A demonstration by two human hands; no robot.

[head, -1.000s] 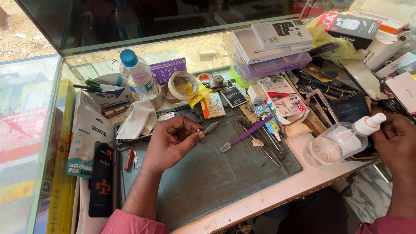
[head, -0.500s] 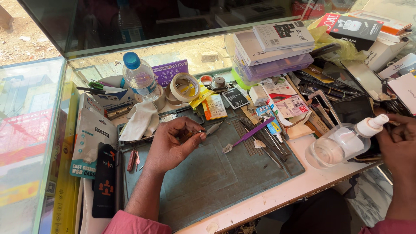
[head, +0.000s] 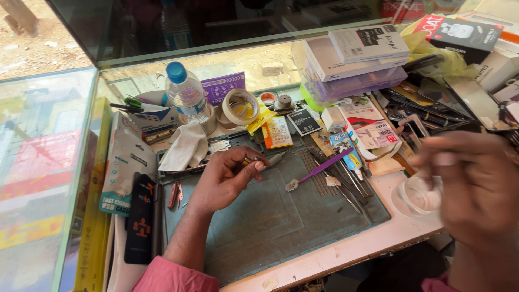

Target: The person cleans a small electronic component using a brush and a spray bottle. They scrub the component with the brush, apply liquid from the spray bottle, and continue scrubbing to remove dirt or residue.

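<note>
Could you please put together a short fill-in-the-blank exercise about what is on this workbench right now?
1. The left hand rests on the grey-green ____.
2. The water bottle has a ____ cap.
3. The brush lying on the work mat has a ____ handle.
4. The blurred right hand is raised in front of a clear ____.

Missing words: work mat; blue; purple; bottle

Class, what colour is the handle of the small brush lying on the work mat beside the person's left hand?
Purple; the brush shows clearly in the head view.
</note>
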